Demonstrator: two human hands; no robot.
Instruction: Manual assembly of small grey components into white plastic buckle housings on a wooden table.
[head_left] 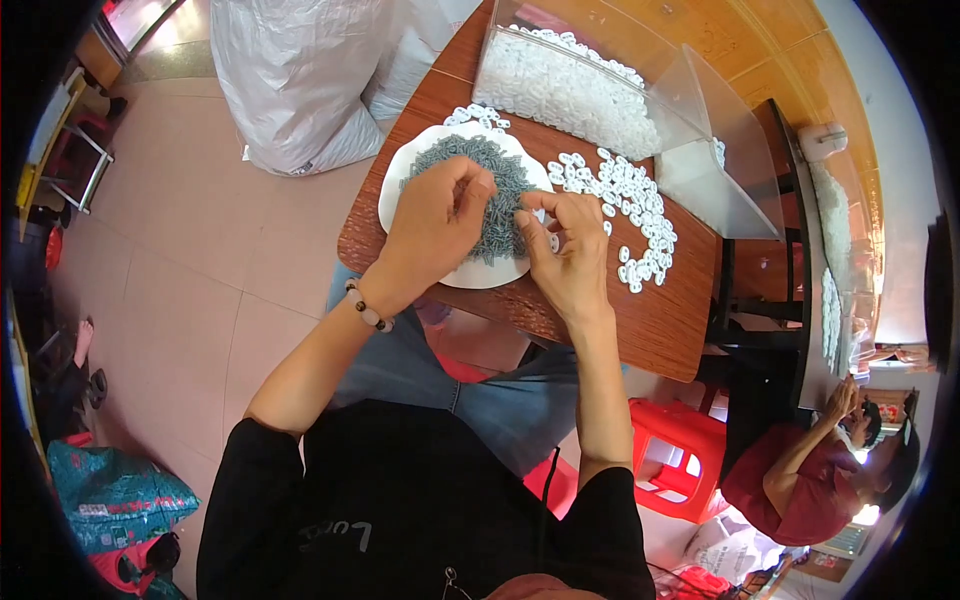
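While both hands work over a white scalloped plate, the small grey pieces lie heaped on it, between and beneath the fingers. The left hand hangs above the left part of the heap, its thumb and forefinger brought together and the other fingers curled; I cannot tell whether a piece is pinched there. A beaded bracelet circles that wrist. The right hand is at the plate's right edge, thumb and forefinger pointing toward the left hand with their tips close together. White bits show by its curled fingers, though whether it grips them, or anything else, I cannot tell. To the right of the plate, white oval pieces are scattered over the brown wooden table, and a smaller cluster sits just behind the plate. Farther back stands a clear-walled box with many white pieces inside. A red stool stands at the right, near another person in a dark red top
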